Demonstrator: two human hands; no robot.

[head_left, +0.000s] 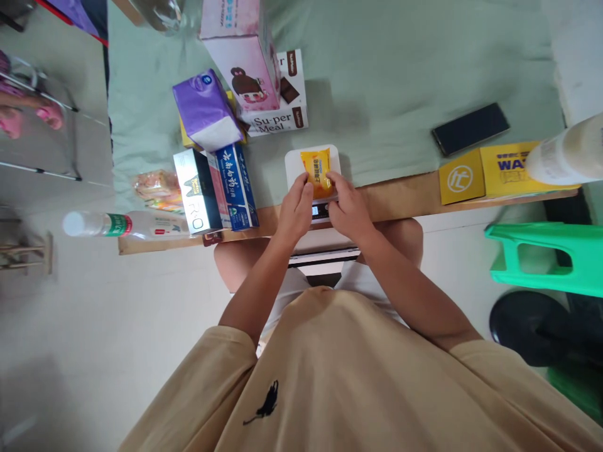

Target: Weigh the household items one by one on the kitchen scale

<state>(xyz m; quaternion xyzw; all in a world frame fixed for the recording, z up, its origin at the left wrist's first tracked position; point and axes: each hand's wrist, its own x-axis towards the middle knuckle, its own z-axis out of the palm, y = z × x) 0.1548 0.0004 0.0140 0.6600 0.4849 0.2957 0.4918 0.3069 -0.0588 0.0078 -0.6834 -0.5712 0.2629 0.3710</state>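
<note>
Two hands meet at the middle of the worktop [405,191]. Far left lies a clear bottle [122,225]; next stand a white carton [195,191] and a blue box [238,187]. The left hand [296,210] and right hand [346,210] have fingers clamped on the lower corners of an orange snack packet [316,168], which rests on a white kitchen scale [311,164]. Placement appears done; the hands have not yet let go. A phone [470,128] and yellow box [494,171] lie rightward.

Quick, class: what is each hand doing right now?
Left hand: fingers on the orange packet lying on the white scale.
Right hand: fingertips on the same packet's other edge.
</note>
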